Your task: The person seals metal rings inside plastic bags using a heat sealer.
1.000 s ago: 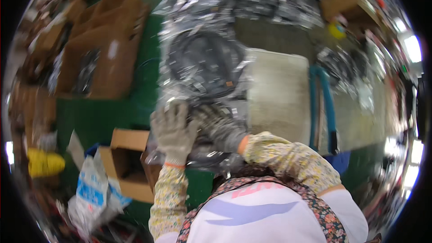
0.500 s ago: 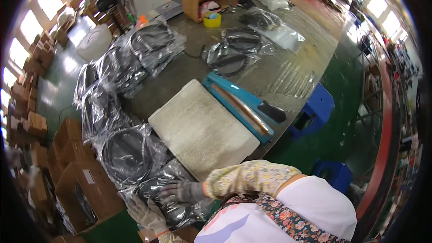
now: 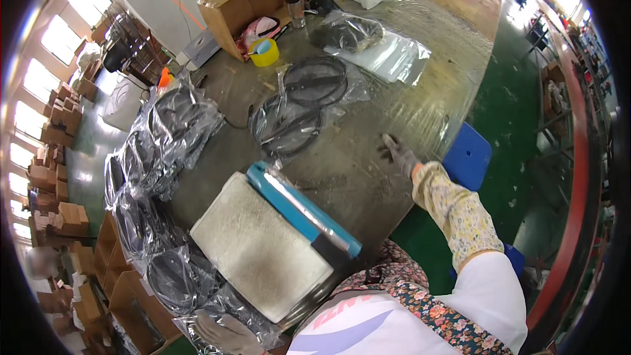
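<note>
My right hand (image 3: 397, 154), in a dark grey glove below a flowered sleeve, reaches over the right part of the table with its fingers apart and nothing in them. My left hand (image 3: 229, 334), in a paler glove, lies flat on a clear plastic bag with a dark item inside (image 3: 230, 306) at the table's near left. Beside it is a whitish block with a smudged flat top (image 3: 259, 243). Along the block's right side lies a long blue heat sealer (image 3: 302, 213). Farther off lie bagged black coils (image 3: 289, 125) and a stack of clear flat bags (image 3: 394, 59).
Bagged black coils (image 3: 177, 115) line the table's left edge. At the back stand an open cardboard box (image 3: 246, 3), a yellow tape roll (image 3: 265, 54) and a glass jar (image 3: 295, 13). A blue stool (image 3: 468, 156) stands right of the table, cartons (image 3: 135, 306) on the floor at left.
My right hand has left the near bagged item and swung out to the right over the table. My left hand stays on the bag. The view has shifted.
</note>
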### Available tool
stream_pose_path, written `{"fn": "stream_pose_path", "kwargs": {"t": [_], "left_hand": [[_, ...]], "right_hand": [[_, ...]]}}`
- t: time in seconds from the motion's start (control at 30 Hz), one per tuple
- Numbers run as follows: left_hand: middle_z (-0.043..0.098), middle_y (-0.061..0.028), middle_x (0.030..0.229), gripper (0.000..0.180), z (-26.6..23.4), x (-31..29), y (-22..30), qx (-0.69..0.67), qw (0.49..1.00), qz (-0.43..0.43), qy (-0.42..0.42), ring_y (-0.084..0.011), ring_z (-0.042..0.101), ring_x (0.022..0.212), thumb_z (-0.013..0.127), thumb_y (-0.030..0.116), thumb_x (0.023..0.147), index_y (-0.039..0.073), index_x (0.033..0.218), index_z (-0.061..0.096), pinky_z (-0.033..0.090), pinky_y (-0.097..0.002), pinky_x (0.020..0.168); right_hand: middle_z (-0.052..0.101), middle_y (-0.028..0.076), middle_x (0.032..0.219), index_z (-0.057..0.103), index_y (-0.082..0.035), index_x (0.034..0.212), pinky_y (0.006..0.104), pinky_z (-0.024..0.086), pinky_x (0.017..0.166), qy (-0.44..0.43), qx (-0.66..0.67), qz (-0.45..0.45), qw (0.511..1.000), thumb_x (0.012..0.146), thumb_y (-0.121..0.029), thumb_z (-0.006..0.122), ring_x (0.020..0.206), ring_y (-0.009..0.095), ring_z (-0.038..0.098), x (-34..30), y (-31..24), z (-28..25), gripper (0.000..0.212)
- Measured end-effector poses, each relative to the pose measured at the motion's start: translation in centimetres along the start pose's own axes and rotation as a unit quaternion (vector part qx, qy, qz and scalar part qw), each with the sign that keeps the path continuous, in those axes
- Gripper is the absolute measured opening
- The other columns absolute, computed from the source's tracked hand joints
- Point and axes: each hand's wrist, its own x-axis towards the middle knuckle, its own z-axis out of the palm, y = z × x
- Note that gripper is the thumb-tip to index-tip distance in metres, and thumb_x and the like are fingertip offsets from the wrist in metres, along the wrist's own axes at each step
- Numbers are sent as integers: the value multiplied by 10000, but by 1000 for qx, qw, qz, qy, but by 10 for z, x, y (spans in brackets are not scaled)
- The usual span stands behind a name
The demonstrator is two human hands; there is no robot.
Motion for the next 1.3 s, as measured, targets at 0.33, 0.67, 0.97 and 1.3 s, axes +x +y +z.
{"fn": "stream_pose_path", "kwargs": {"t": [0.33, 0.67, 0.97, 1.3], "left_hand": [[563, -235, 1247, 490, -48, 34, 149, 31, 985, 11, -167, -414, 520, 1173, 401, 329, 1009, -69, 1275, 507, 346, -556, 1066], [664, -222, 1041, 489, -7, -3, 147, -123, 980, -48, -148, -375, 636, 986, 573, 143, 891, -80, 1312, 467, 364, -531, 1041], [692, -187, 898, 512, 10, -10, 88, -229, 962, -96, -113, -362, 632, 845, 636, 77, 843, -88, 1302, 479, 463, -466, 809], [709, -123, 958, 380, 11, 26, 18, -457, 867, -144, -138, -238, 670, 865, 652, 166, 903, 1, 1240, 594, 511, -355, 802]], "right_hand": [[689, 75, 1055, 454, -113, 1415, 303, 517, 530, 34, -261, -41, 964, 905, -316, 670, 652, 146, 643, 200, -48, -8, 590], [685, 94, 1015, 615, -60, 1232, 320, 499, 824, 18, -105, -107, 988, 934, -323, 651, 957, 201, 621, 186, -20, 7, 400], [670, 21, 897, 665, -64, 1128, 273, 517, 741, -161, -236, -506, 814, 935, -196, 632, 840, 140, 637, 54, -287, 165, 236], [655, 32, 949, 637, -46, 1121, 258, 499, 705, -94, -337, -900, 260, 927, -265, 634, 813, 93, 614, -184, -360, 209, 292]]}}
